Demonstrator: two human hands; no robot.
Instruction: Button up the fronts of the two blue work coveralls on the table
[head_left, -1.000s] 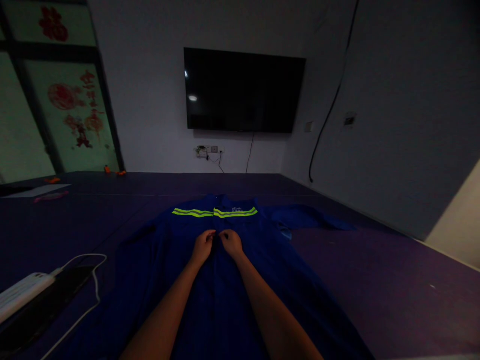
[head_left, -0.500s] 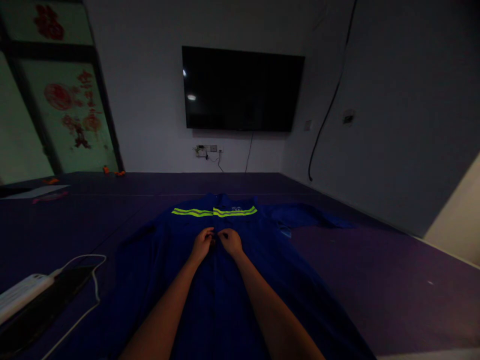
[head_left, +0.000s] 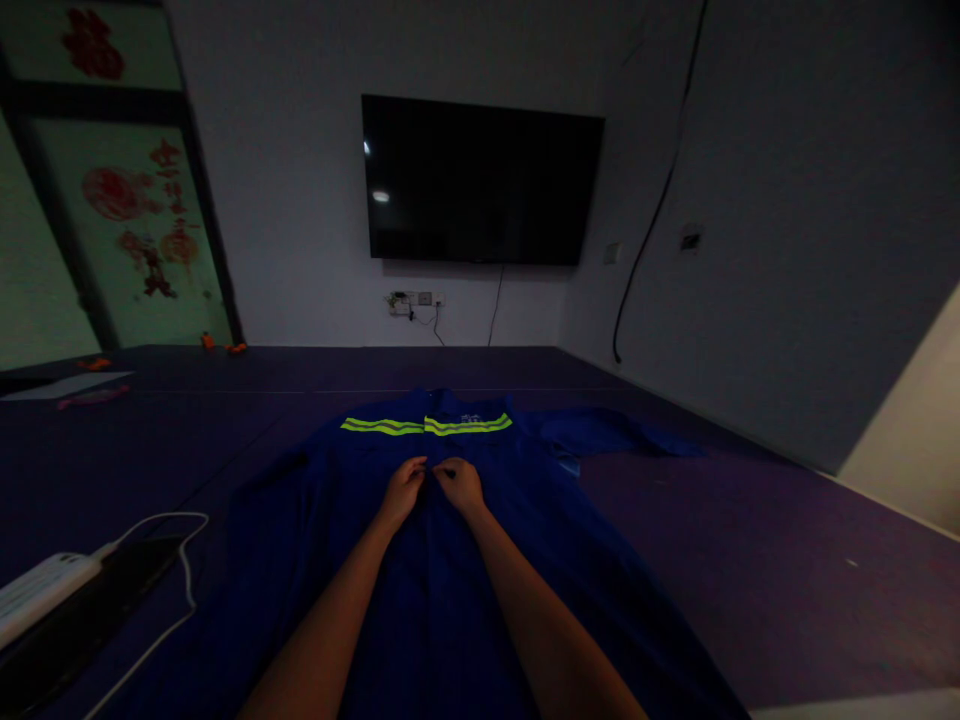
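I am looking over a wide dark purple table (head_left: 750, 520) that is filling most of the view, with a black television (head_left: 480, 180) hanging on the far wall. A blue jacket (head_left: 337, 520) is lying flat in the middle of the table, front side up, with its collar pointing away from me and one sleeve stretching off to the right. A yellow reflective stripe (head_left: 390, 427) is running across its chest. A white power strip (head_left: 45, 590) is sitting at the left edge, and its cable (head_left: 180, 560) is looping close to the jacket's hem.

The left hand (head_left: 403, 487) and the right hand (head_left: 459, 484) are meeting at the jacket's front opening, just below the stripe. Each is pinching an edge of the cloth with its fingers curled in. The room is dim, so I cannot tell whether a button is sitting between the fingertips.

As I judge it, the poor light is the main risk. The two edges could be getting joined out of line, bunching the front. A hard pull could also be dragging the jacket toward the cable.
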